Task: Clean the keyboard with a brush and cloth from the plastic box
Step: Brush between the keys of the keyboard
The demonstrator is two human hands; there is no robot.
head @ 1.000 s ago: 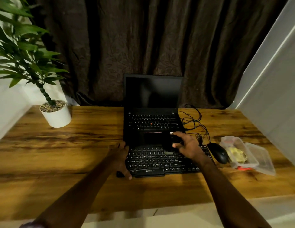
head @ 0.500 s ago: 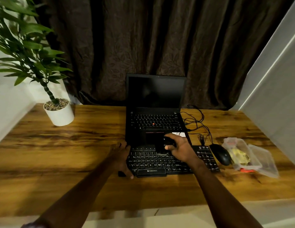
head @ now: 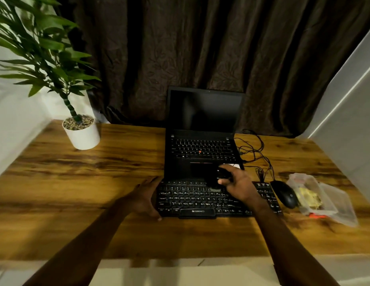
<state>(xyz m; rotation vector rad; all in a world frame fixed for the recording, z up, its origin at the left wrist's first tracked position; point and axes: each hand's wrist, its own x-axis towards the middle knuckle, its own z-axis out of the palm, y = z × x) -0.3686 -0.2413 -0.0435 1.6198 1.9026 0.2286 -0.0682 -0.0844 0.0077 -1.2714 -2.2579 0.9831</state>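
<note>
1. Brown wood formed the desk (head: pixel 76 228). The black keyboard (head: pixel 192 203) lay on it, long axis running left to right.
2. At the keyboard's left end rested the left hand (head: pixel 145 198), fingers spread and fairly straight against the edge, seemingly steadying it.
3. Over the keyboard's upper middle rows the right hand (head: pixel 238 183) curled its fingers round a dark brush (head: pixel 218 179), with the bristles down on the keys just left of those fingers.
4. Right of the keyboard sat a mouse (head: pixel 284 194), then the plastic box (head: pixel 341 205) with the yellow cloth (head: pixel 309 198) inside — nearer the right hand.
</note>
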